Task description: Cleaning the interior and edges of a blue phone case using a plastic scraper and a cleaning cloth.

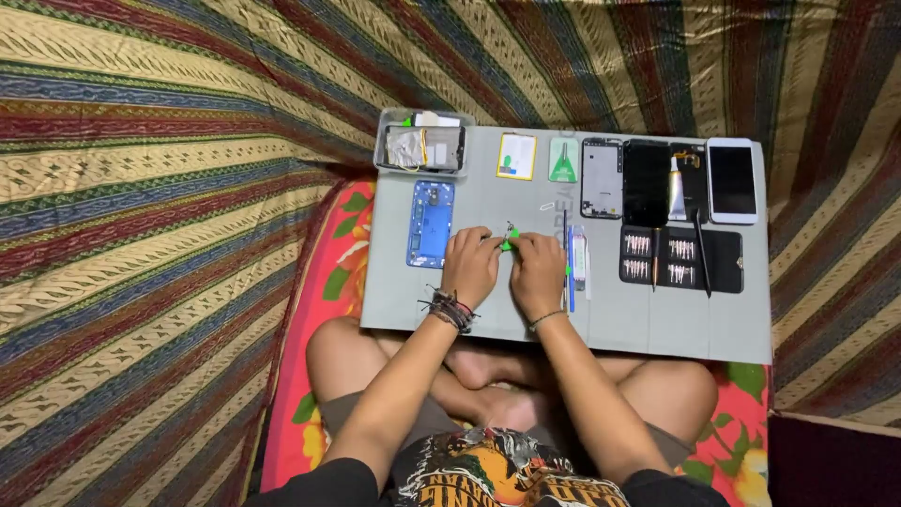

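On the grey mat (657, 324), both hands' fingers pinch one small green tool (508, 242) beside the blue phone frame (431, 223).

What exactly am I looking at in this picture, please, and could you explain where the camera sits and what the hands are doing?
There is no machine here. The single picture comes from a camera worn on a person's head, looking down at their own crossed legs and two bare hands.

A grey work mat rests over the lap. The left hand and right hand meet in the middle of it, both pinching a small green part; it is too small to identify.

Around them lie phone pieces: a blue phone frame to the left, a clear tray of parts above it, several dark phone bodies and screens along the far edge, a white phone at the right end, and a black case of screwdriver bits. A blue-handled tool lies beside the right hand.
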